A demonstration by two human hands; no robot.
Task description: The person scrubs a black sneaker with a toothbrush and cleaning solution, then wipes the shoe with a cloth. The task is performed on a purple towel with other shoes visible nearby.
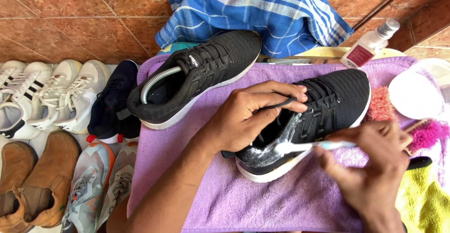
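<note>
A black mesh sneaker with a white sole (337,97) lies on a purple towel (262,200), its side covered in white foam. My left hand (248,116) grips the shoe at its opening, fingers over the tongue and laces. My right hand (370,167) holds a toothbrush (309,146) whose white bristle head presses against the foamy side of the shoe. The second black sneaker (197,78) lies to the upper left on the same towel, with a grey ribbed tube sticking out of it.
A blue checked cloth (276,13) lies behind the towel. A small clear bottle with a red label (368,45), a white round lid (415,95), a pink brush (424,134) and a yellow cloth (422,200) sit at right. Several other shoes (61,120) line the left.
</note>
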